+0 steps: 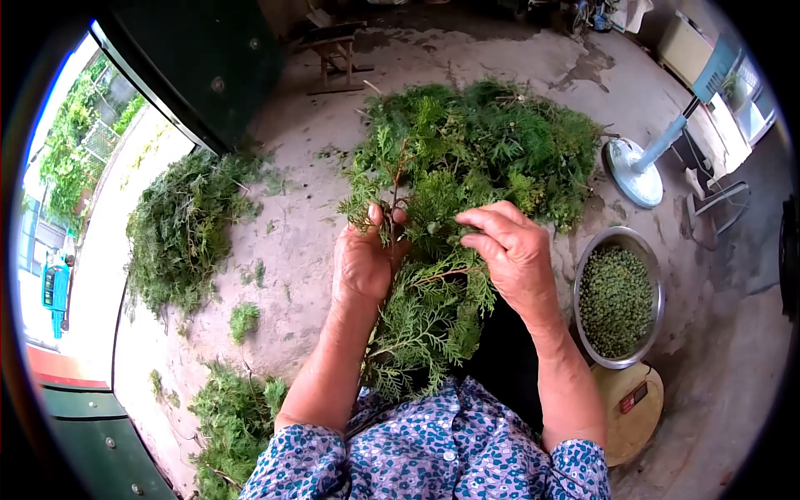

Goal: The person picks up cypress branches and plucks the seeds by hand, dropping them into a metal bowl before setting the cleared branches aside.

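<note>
My left hand (367,262) is closed around the brown stem of a leafy conifer branch (417,333), whose flat green sprays hang down over my lap. My right hand (515,258) is just right of the branch, thumb and forefinger curled with a small gap between their tips. Nothing shows in that gap; the inside of the palm is hidden. Close to those fingertips, a small round green cone (432,227) shows among the foliage. To the right, a metal basin (659,304) holds many small green cones (615,293).
A large heap of cut branches (517,142) lies ahead on the concrete floor (287,225). Further piles lie at left (183,229) and lower left (233,425). Beyond the basin stands a blue fan (637,171). A round yellowish stool top (621,396) carries a small dark red object (633,398).
</note>
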